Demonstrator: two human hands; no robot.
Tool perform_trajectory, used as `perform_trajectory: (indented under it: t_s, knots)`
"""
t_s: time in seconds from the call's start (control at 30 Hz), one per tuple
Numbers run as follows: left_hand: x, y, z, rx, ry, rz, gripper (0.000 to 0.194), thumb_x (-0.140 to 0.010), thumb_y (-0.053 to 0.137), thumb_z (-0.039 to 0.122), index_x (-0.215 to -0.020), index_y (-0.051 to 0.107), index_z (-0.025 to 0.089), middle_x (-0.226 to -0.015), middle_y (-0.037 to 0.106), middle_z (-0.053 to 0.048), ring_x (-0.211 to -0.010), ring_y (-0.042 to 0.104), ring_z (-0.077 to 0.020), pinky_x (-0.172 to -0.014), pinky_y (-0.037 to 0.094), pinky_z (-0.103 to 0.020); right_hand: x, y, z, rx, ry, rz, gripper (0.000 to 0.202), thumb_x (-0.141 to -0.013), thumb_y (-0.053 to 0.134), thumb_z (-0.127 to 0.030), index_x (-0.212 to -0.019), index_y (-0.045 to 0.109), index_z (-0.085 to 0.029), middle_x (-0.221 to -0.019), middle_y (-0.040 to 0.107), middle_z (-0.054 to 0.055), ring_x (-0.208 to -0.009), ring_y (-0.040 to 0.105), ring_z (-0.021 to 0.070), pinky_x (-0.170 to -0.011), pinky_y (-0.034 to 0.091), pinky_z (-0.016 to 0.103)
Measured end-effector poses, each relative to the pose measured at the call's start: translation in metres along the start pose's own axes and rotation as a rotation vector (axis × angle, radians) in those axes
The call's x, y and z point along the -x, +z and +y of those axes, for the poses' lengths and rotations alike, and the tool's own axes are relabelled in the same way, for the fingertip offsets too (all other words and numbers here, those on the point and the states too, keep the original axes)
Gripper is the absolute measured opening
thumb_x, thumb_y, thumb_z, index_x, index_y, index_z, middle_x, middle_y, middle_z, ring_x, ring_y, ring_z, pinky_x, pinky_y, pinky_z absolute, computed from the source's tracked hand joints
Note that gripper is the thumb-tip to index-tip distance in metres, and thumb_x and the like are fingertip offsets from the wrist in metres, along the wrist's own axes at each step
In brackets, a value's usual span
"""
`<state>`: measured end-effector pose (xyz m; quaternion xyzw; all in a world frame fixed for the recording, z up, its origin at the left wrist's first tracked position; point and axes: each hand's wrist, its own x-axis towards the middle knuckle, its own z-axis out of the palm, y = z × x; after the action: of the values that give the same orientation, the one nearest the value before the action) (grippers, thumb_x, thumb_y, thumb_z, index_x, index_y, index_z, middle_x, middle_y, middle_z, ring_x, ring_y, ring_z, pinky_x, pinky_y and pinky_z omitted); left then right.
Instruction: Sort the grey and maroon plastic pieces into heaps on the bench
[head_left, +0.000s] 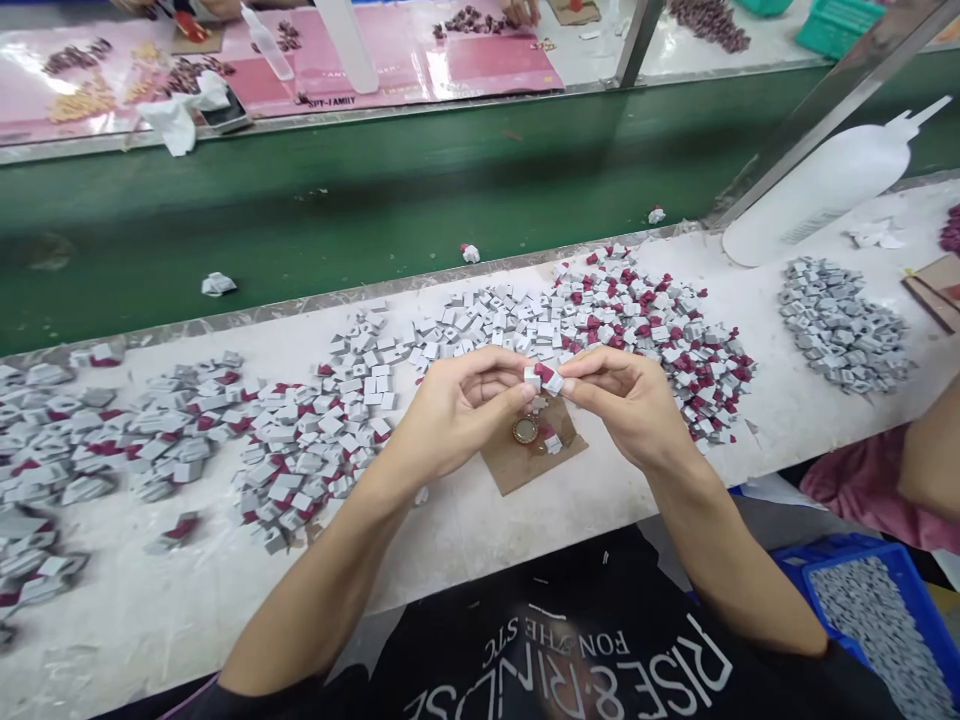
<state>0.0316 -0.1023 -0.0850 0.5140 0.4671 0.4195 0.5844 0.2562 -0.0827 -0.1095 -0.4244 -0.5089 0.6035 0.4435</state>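
In front of me, my left hand (472, 410) and my right hand (626, 400) meet over the bench. Thumb and fingertips of each pinch a small grey and dark-red plastic piece (544, 374) between them. The left fingers are on its grey block end, the right fingers on the other grey end. Below lies a brown cardboard square (506, 465) bearing a small round container (525, 430) and a loose grey piece (553, 444). Just beyond my hands spreads a heap of plain grey blocks (495, 318); by my right hand is a heap of grey-and-red pieces (637, 310).
More grey-and-red pieces (300, 470) cover the bench's left. At right are a white squeeze bottle (825, 190), a grey heap (844, 325) and a blue crate (892, 570). A green belt (375, 200) runs behind; other people's hands work at the pink far table (420, 60).
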Motion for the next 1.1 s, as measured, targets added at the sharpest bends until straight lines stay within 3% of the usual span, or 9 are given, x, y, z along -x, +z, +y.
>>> perform_trajectory:
  t_s: [0.13, 0.37, 0.6, 0.73, 0.87, 1.0, 1.1]
  knots:
    - [0.002, -0.007, 0.003, -0.042, 0.029, -0.041, 0.013, -0.097, 0.088, 0.032, -0.108, 0.088, 0.024, -0.109, 0.086, -0.009, -0.097, 0.084, -0.0267, -0.091, 0.071, -0.041, 0.003, 0.005, -0.006, 0.073, -0.046, -0.020, 0.016, -0.091, 0.098, -0.043, -0.095, 0.090, -0.029, -0.101, 0.087, 0.006, -0.094, 0.085, 0.0245, -0.083, 0.075, 0.041]
    - [0.005, -0.010, -0.008, -0.066, 0.070, 0.038, 0.011, -0.098, 0.084, 0.026, -0.108, 0.087, 0.024, -0.109, 0.085, -0.009, -0.101, 0.082, -0.0265, -0.094, 0.071, -0.041, -0.006, 0.011, 0.001, 0.087, -0.004, -0.049, 0.018, -0.089, 0.099, -0.043, -0.093, 0.089, -0.029, -0.100, 0.088, 0.005, -0.093, 0.086, 0.0245, -0.082, 0.075, 0.041]
    - [0.001, -0.037, -0.013, -0.063, 0.062, 0.089, 0.011, -0.096, 0.083, 0.030, -0.105, 0.084, 0.023, -0.109, 0.085, -0.009, -0.098, 0.081, -0.0251, -0.094, 0.069, -0.040, -0.035, 0.028, 0.004, 0.119, 0.050, -0.184, 0.026, -0.090, 0.096, -0.049, -0.097, 0.085, -0.026, -0.103, 0.087, 0.007, -0.096, 0.085, 0.0244, -0.087, 0.074, 0.042]
    - [-0.014, -0.068, -0.022, 0.069, -0.012, 0.266, 0.020, -0.085, 0.089, 0.029, -0.100, 0.079, 0.020, -0.089, 0.081, -0.006, -0.080, 0.080, -0.0227, -0.082, 0.067, -0.038, -0.085, 0.044, 0.003, 0.249, -0.033, -0.278, 0.025, -0.095, 0.090, -0.039, -0.115, 0.084, -0.027, -0.118, 0.085, 0.008, -0.104, 0.083, 0.0252, -0.094, 0.070, 0.042]
    - [-0.034, -0.104, -0.032, 0.202, -0.018, 0.568, 0.019, -0.076, 0.087, 0.024, -0.088, 0.073, 0.019, -0.081, 0.073, -0.002, -0.074, 0.075, -0.0180, -0.082, 0.066, -0.036, -0.167, 0.083, 0.015, 0.545, -0.163, -0.157, 0.028, -0.102, 0.072, -0.025, -0.129, 0.080, -0.022, -0.113, 0.081, 0.009, -0.095, 0.079, 0.0258, -0.093, 0.066, 0.045]
    - [-0.058, -0.133, -0.035, 0.070, -0.045, 0.753, 0.015, -0.078, 0.083, 0.019, -0.084, 0.070, 0.020, -0.080, 0.069, -0.003, -0.074, 0.070, -0.0183, -0.074, 0.061, -0.035, -0.230, 0.143, 0.034, 0.971, -0.141, -0.220, 0.030, -0.099, 0.076, -0.019, -0.129, 0.081, -0.019, -0.136, 0.074, 0.017, -0.122, 0.073, 0.0350, -0.112, 0.056, 0.051]
    - [-0.082, -0.146, -0.035, -0.091, -0.067, 0.814, 0.015, -0.079, 0.083, 0.015, -0.084, 0.070, 0.021, -0.078, 0.069, -0.005, -0.075, 0.070, -0.0223, -0.070, 0.055, -0.035, -0.246, 0.165, 0.040, 0.997, -0.122, -0.241, 0.026, -0.097, 0.071, -0.010, -0.120, 0.083, -0.016, -0.136, 0.075, 0.019, -0.127, 0.071, 0.0355, -0.116, 0.054, 0.048]
